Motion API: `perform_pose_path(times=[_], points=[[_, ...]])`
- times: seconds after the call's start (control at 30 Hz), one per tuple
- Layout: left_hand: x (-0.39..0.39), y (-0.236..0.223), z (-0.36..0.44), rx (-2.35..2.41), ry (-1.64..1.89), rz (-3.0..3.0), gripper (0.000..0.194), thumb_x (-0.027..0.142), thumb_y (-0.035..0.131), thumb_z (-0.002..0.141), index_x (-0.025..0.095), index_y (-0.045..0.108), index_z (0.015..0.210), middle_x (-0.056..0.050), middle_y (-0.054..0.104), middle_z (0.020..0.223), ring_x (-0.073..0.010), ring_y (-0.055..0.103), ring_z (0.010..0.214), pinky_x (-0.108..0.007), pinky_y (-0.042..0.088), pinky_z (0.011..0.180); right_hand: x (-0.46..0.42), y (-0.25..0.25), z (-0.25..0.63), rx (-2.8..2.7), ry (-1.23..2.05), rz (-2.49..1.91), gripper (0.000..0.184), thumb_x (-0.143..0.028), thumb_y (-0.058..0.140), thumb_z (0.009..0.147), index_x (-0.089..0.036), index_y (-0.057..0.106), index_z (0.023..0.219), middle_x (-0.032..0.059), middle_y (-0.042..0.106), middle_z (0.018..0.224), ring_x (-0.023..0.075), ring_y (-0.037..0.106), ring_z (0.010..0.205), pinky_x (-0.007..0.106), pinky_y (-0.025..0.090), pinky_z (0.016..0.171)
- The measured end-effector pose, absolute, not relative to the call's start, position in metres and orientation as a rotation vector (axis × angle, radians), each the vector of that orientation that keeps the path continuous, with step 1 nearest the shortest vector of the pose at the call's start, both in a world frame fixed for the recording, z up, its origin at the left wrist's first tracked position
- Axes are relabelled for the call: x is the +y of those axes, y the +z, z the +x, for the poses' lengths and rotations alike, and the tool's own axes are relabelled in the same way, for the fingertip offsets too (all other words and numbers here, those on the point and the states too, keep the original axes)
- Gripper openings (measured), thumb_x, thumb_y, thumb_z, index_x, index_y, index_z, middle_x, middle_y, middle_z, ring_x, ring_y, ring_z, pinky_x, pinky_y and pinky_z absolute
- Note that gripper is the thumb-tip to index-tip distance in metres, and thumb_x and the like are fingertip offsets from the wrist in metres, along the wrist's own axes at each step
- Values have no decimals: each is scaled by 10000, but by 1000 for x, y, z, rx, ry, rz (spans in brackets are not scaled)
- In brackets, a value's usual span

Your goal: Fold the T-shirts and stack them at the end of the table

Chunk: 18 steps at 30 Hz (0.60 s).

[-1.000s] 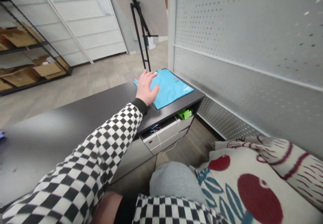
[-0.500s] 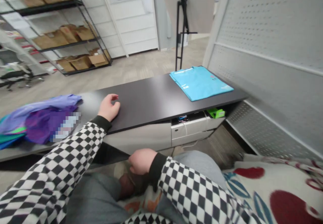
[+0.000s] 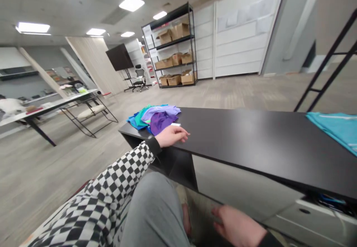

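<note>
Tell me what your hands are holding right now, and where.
Nothing. The left hand rests open on the black tabletop; the right hand is empty below its edge.

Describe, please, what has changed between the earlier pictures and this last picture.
The left hand has let go of the folded blue T-shirt and moved left along the black desktop; it now rests beside the pile of purple, blue and green clothes. The right hand is now low, by the desk's front panel, holding nothing visible. The view has turned left. The T-shirt and pile stayed on the desktop.
</note>
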<state>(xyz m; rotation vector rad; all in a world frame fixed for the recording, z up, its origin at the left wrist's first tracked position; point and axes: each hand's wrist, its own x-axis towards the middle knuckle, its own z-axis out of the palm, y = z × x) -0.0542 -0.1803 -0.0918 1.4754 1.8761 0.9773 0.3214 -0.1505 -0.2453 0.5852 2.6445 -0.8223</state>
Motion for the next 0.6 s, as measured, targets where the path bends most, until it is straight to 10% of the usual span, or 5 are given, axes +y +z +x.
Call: perform_pose_path(times=[0.23, 0.6], points=[[-187, -37, -207, 2967, 700, 1231, 427, 380, 660, 942, 200, 783, 1309, -143, 818, 1381, -326, 752, 1287, -435, 574, 1157, -145, -253, 306, 2645, -768, 647, 340, -274, 661, 958, -262, 889, 1210, 184, 864, 1230, 408, 829, 1202, 428, 634, 994], [-180, -35, -248, 2987, 470, 981, 228, 350, 777, 896, 239, 627, 765, -8, 681, 714, -220, 674, 763, -310, 526, 738, -139, -249, 304, 2638, -798, 676, 299, -290, 689, 964, -232, 898, 1170, 201, 870, 1167, 432, 843, 1150, 458, 645, 952]])
